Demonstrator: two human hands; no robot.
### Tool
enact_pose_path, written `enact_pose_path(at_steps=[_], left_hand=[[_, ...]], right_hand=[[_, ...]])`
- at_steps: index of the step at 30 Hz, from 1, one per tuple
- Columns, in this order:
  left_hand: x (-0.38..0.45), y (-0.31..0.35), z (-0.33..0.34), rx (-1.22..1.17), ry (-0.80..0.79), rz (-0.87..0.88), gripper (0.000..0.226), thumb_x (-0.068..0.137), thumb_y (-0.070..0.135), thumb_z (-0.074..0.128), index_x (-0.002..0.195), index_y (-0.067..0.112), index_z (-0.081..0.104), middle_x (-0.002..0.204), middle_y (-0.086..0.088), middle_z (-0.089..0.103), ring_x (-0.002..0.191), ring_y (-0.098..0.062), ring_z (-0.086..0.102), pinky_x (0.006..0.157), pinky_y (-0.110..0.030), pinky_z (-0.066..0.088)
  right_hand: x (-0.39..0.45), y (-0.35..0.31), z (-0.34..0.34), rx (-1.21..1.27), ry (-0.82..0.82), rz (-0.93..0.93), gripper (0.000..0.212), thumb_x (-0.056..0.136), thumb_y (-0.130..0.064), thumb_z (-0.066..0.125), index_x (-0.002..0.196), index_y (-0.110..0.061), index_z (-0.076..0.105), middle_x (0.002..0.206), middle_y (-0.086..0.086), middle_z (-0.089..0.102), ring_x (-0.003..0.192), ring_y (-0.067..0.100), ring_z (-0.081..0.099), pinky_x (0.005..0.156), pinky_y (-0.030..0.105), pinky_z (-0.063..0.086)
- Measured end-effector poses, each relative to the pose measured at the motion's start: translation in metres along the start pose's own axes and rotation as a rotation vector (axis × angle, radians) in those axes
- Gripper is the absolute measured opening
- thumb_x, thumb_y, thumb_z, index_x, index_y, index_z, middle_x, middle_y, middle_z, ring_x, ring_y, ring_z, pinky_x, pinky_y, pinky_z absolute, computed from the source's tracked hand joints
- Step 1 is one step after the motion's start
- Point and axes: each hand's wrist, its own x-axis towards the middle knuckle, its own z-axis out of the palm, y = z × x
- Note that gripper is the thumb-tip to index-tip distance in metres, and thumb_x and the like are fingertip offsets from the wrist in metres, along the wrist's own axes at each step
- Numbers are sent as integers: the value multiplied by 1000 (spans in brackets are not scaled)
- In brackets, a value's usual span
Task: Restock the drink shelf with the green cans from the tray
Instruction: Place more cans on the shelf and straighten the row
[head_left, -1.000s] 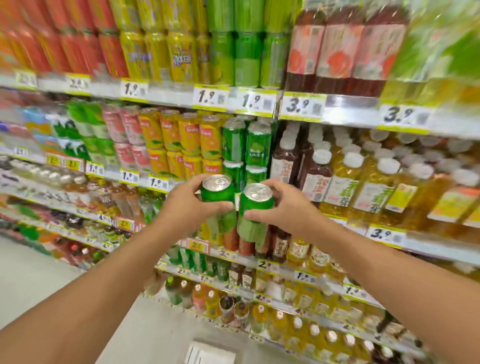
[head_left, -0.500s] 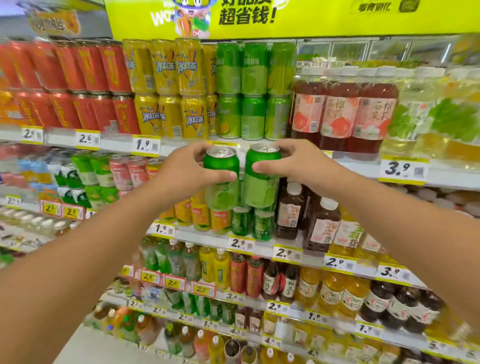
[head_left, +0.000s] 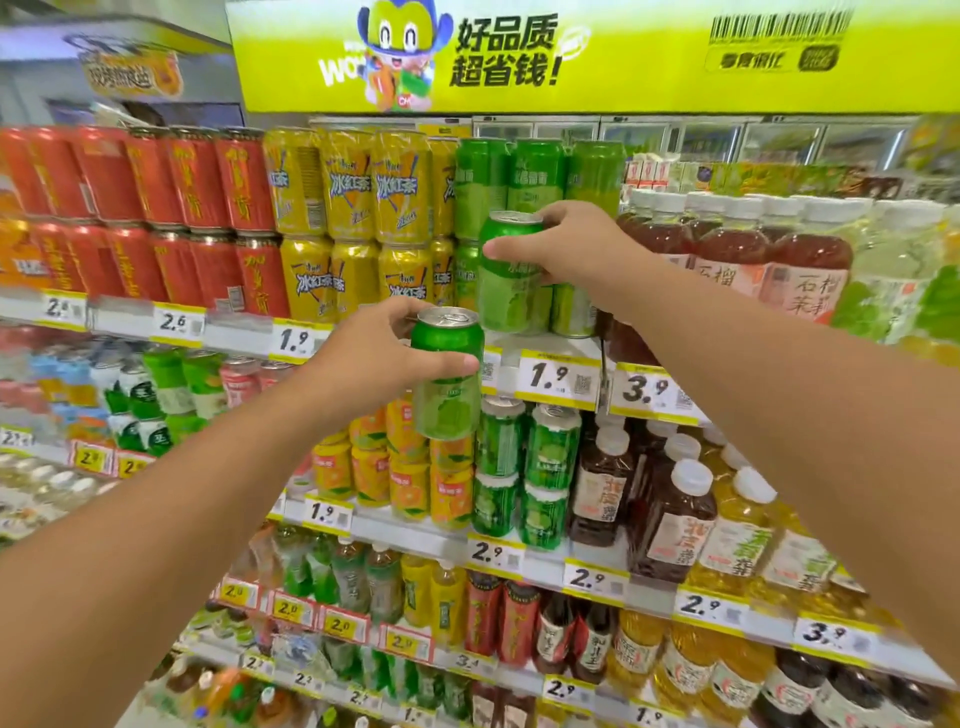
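The right hand (head_left: 566, 244) has its grip clamped on a green can (head_left: 506, 273), thumb across the near face just under the rim and fingers curled round the far side, so the can hangs upright below and to the left of the palm. This can sits at the front edge of the top shelf (head_left: 550, 345), in the gap before the stacked green cans (head_left: 540, 174) of the same kind; whether its base touches the shelf board cannot be told. The left hand (head_left: 374, 358) holds a second green can (head_left: 448, 374) in the same way, grip closed round its upper half with the thumb across the front, the can upright and in the air, lower than the first and just left of it, in front of the shelf's price strip. Its silver lid and pull tab face up. Left of the stacked green cans stand two tiers of yellow cans (head_left: 353, 223), and beyond them red cans (head_left: 156, 218). To the right stand red tea bottles (head_left: 727, 254) with white caps. On the shelf below, under the lower can, are orange cans (head_left: 410, 483) and dark green cans (head_left: 524, 467), then brown tea bottles (head_left: 670, 514). A yellow-green banner (head_left: 623, 57) with a cartoon mascot runs along the top.
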Motion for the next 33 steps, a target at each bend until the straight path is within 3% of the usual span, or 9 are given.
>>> enact_pose_path(at_steps=[3, 8, 11, 16, 19, 23, 27, 31, 33], left_hand=[[5, -2, 0, -17, 0, -3, 61, 60, 41, 92, 114, 32, 65, 104, 17, 72, 93, 3, 68, 75, -21, 51], [8, -6, -2, -24, -25, 16, 57, 61, 38, 92, 112, 32, 66, 102, 18, 74, 89, 7, 68, 76, -18, 53], [9, -9, -3, -37, -29, 23, 56, 62, 36, 91, 112, 31, 66, 102, 17, 74, 91, 3, 70, 73, -16, 51], [11, -13, -2, -74, -47, 20, 53, 63, 32, 92, 109, 30, 67, 100, 16, 75, 90, 2, 71, 71, -18, 53], [12, -14, -3, -73, -60, 22, 51, 64, 32, 91, 108, 30, 67, 98, 18, 75, 88, 3, 70, 62, -12, 50], [13, -14, -5, -68, -49, 18, 54, 62, 35, 92, 110, 32, 66, 100, 19, 75, 89, 4, 70, 69, -16, 51], [13, -14, -4, -79, -50, 22, 52, 64, 33, 91, 110, 32, 66, 99, 18, 75, 83, 8, 69, 55, -7, 47], [13, -16, -2, -89, -66, 11, 52, 62, 35, 91, 108, 33, 66, 101, 17, 75, 89, 4, 70, 69, -15, 54], [13, -16, -1, -91, -60, 10, 56, 61, 38, 91, 110, 33, 66, 102, 18, 75, 91, 4, 70, 71, -18, 55]], right_hand=[[13, -2, 13, -37, 6, 12, 102, 64, -58, 87, 146, -13, 47, 118, -1, 57, 100, 17, 65, 90, 38, 58], [22, -1, 36, -67, 30, 31, 99, 66, -56, 87, 147, -13, 46, 139, 5, 56, 119, 23, 58, 99, 40, 51], [24, -2, 47, -73, 39, 37, 97, 68, -51, 88, 146, -10, 46, 142, 6, 54, 126, 24, 53, 92, 32, 45], [26, 3, 60, -90, 52, 55, 92, 68, -49, 88, 140, -9, 47, 135, 6, 55, 119, 22, 54, 83, 30, 43], [27, 6, 64, -62, 63, 62, 88, 69, -49, 88, 137, -10, 48, 131, 4, 56, 108, 19, 53, 81, 31, 43], [27, 9, 67, -18, 66, 77, 87, 70, -50, 87, 136, -11, 46, 129, 3, 55, 102, 17, 50, 78, 31, 42], [24, 13, 69, 21, 53, 91, 90, 72, -55, 84, 140, -12, 44, 135, 3, 53, 104, 16, 48, 79, 31, 40], [13, 17, 61, -1, 27, 110, 89, 78, -58, 77, 145, -14, 40, 137, 2, 53, 108, 15, 54, 83, 33, 45], [-1, 18, 51, -3, 40, 99, 78, 85, -53, 72, 145, -15, 41, 124, -2, 58, 91, 9, 59, 77, 31, 50]])
